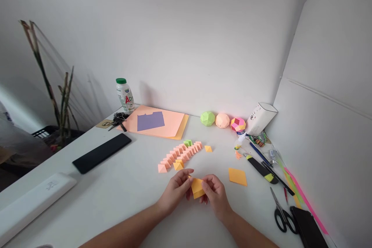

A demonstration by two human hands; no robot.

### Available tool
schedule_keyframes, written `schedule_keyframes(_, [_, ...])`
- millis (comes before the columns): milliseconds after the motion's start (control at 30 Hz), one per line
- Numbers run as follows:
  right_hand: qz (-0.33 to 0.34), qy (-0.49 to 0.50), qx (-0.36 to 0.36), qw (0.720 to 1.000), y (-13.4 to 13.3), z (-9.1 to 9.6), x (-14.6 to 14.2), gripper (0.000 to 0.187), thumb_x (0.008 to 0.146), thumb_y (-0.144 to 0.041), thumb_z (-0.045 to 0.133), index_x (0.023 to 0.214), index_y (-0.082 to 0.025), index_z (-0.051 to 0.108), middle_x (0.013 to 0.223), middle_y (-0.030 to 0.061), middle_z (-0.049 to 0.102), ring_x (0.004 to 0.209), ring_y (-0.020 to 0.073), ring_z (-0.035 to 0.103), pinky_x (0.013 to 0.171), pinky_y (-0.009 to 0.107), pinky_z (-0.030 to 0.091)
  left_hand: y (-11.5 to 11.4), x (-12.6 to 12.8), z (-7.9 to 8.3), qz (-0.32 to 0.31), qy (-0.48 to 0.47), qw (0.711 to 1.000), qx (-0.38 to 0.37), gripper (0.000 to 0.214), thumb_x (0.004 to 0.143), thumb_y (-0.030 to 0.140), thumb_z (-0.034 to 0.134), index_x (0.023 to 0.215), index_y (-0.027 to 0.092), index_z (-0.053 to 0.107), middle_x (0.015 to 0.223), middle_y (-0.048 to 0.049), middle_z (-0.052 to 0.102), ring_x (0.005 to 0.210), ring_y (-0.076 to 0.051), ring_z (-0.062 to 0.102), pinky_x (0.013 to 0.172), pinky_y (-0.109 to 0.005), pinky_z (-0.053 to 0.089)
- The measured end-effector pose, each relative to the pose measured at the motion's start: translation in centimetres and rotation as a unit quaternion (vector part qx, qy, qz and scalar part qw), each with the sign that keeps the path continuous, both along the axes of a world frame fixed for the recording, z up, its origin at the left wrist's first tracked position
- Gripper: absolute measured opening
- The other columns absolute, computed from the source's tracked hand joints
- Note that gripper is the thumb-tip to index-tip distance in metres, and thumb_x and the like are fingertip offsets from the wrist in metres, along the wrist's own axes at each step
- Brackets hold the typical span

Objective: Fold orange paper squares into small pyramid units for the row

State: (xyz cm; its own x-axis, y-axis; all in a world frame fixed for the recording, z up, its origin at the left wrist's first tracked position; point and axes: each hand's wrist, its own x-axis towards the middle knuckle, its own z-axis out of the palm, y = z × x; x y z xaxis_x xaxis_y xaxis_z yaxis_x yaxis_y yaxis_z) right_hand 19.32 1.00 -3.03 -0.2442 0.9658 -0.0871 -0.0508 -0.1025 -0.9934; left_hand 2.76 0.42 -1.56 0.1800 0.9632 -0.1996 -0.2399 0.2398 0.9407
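Observation:
Between my two hands, just above the near middle of the table, is a yellow-orange sheet of paper (197, 187) with a crease across it. My left hand (178, 189) pinches its left edge between thumb and fingers. On the right edge, my right hand (214, 190) grips it with the thumb on top. Beyond my hands stand two slanting rows of small folded peach paper pieces (177, 152), with a few orange and green ones among them. One orange folded piece (208, 148) lies apart to their right. A flat orange paper square (237, 176) rests right of my hands.
Three paper balls (222, 120) sit along the wall. Peach sheets (174, 122) with a purple piece lie at the back left, near a white bottle (125, 96). At right are a utility knife (261, 169), scissors (281, 213) and a phone (308, 226). A black slab (101, 153) lies left.

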Motion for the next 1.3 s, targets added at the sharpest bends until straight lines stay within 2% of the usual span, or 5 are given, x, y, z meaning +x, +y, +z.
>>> schedule_keyframes(467, [-0.014, -0.051, 0.027, 0.998, 0.3, 0.0, 0.1, 0.025, 0.072, -0.041, 0.068, 0.079, -0.017, 0.067, 0.07, 0.0001, 0.058, 0.046, 0.0077, 0.045, 0.047, 0.024, 0.042, 0.0, -0.2, -1.2, 0.04, 0.047, 0.994, 0.091, 0.032, 0.079, 0.043, 0.057, 0.1, 0.021, 0.046, 0.064, 0.0068, 0.041, 0.059, -0.01, 0.045, 0.058, -0.023, 0.039])
schedule_keyframes(800, [0.01, -0.036, -0.028, 0.999, 0.4, 0.5, 0.0, 0.05, 0.07, -0.031, 0.07, 0.116, -0.017, 0.056, 0.069, -0.0039, 0.048, 0.052, 0.0089, 0.047, 0.048, 0.022, 0.043, -0.2, -0.4, -1.1, -0.016, 0.024, 0.987, 0.158, 0.015, 0.085, 0.034, 0.053, 0.087, 0.02, 0.053, 0.08, -0.001, 0.054, 0.073, -0.014, 0.056, 0.069, -0.029, 0.047])
schedule_keyframes(1000, [0.023, -0.039, -0.033, 0.998, 0.6, 0.5, 0.1, 0.034, 0.071, -0.034, 0.07, 0.098, -0.016, 0.06, 0.064, -0.0032, 0.053, 0.05, 0.0083, 0.045, 0.047, 0.021, 0.039, 0.0, -0.8, -1.6, -0.031, 0.038, 0.974, 0.219, 0.026, 0.085, 0.027, 0.053, 0.11, 0.025, 0.06, 0.101, -0.0056, 0.058, 0.091, -0.02, 0.058, 0.079, -0.035, 0.05])
schedule_keyframes(1133, [0.036, -0.031, -0.015, 0.999, 0.4, 0.4, 0.2, 0.025, 0.073, -0.036, 0.068, 0.071, -0.016, 0.055, 0.057, -0.0046, 0.049, 0.049, 0.0078, 0.043, 0.047, 0.02, 0.035, 0.0, -0.8, -1.9, -0.016, 0.053, 0.978, 0.202, 0.032, 0.081, 0.026, 0.057, 0.113, 0.026, 0.059, 0.106, -0.0059, 0.056, 0.096, -0.021, 0.056, 0.082, -0.036, 0.05])
schedule_keyframes(1300, [0.03, -0.043, -0.001, 0.999, 0.3, 0.5, 0.3, 0.028, 0.077, -0.039, 0.064, 0.067, -0.017, 0.052, 0.052, -0.0058, 0.043, 0.047, 0.0081, 0.039, 0.045, 0.02, 0.032, -0.1, -0.6, -2.0, -0.017, 0.05, 0.988, 0.148, 0.039, 0.077, 0.029, 0.062, 0.115, 0.023, 0.057, 0.099, -0.0052, 0.053, 0.092, -0.021, 0.056, 0.082, -0.038, 0.05])
